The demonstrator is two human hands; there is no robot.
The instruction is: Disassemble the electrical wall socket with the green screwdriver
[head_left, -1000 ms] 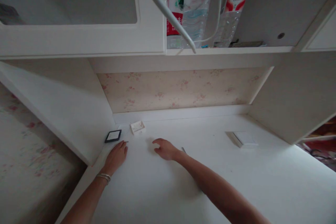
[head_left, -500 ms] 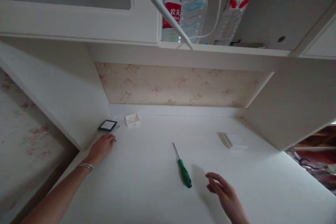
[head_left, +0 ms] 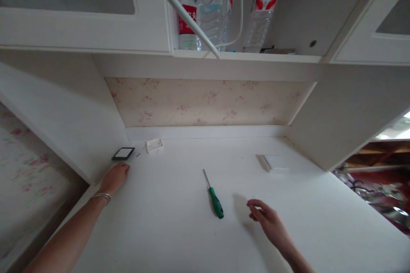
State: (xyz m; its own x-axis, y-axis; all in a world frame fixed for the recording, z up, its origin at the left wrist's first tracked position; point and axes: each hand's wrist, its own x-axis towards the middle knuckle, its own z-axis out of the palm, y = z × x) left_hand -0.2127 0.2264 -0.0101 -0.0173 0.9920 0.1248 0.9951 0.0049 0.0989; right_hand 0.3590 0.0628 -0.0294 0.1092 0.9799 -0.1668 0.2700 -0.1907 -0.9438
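My left hand (head_left: 115,178), bracelets at its wrist, rests at the table's left side with the fingers closed; whatever is in them is hidden. Just beyond it lies a flat square piece with a black frame and pale centre (head_left: 123,153). A tiny dark piece, perhaps a screw (head_left: 138,154), and an open white rectangular plastic box (head_left: 154,145) sit to its right. My right hand (head_left: 264,217) hovers over the table with loosely curled fingers apart, nothing visible between them. Left of it is a green-handled screwdriver (head_left: 215,200), its shaft pointing away.
A white square panel (head_left: 275,163) lies on the white table (head_left: 166,213) at the right. Overhead, a cabinet shelf (head_left: 288,57) holds several plastic bottles (head_left: 262,17). A white cable (head_left: 182,10) hangs in front of it. Side panels (head_left: 333,115) enclose the table.
The view has shifted slightly right. A small dark piece seen at my left fingertips before is now out of sight, and those fingers are more curled. My right hand reaches a little farther forward.
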